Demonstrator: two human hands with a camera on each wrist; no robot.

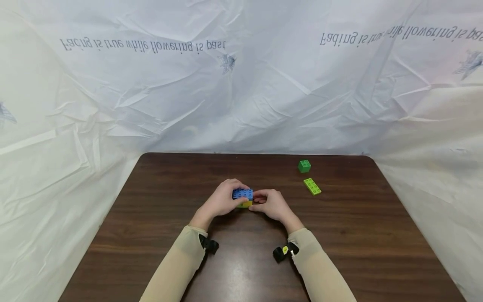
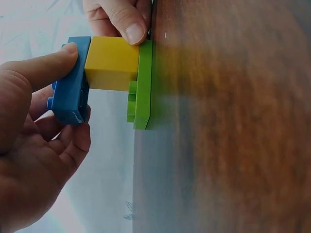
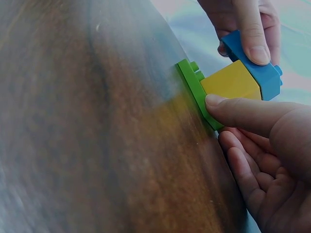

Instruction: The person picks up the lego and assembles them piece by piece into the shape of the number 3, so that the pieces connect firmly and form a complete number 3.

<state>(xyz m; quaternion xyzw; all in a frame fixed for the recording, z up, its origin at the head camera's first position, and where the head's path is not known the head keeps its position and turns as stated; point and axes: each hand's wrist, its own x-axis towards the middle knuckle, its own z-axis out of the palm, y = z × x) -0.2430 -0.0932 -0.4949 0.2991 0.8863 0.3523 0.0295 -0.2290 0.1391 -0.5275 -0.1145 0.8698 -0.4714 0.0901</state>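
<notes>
A small stack of toy building bricks stands on the table between both hands. Its base is a lime-green plate (image 2: pixel 144 87), with a yellow brick (image 2: pixel 112 63) standing on one end of it. On top lies a blue brick (image 2: pixel 72 87) that overhangs the yellow one toward the left. My left hand (image 1: pixel 224 198) grips the blue brick, thumb on its near side and fingers behind. From the right, my right hand (image 1: pixel 274 205) pinches the base, its thumb tip (image 3: pixel 214 100) over the plate and the lower edge of the yellow brick.
Farther back on the right of the dark wooden table (image 1: pixel 170 188) sit a green brick (image 1: pixel 304 166) and a flat lime-green plate (image 1: pixel 312 186). A white printed sheet (image 1: pixel 241 105) hangs behind the table and along its sides.
</notes>
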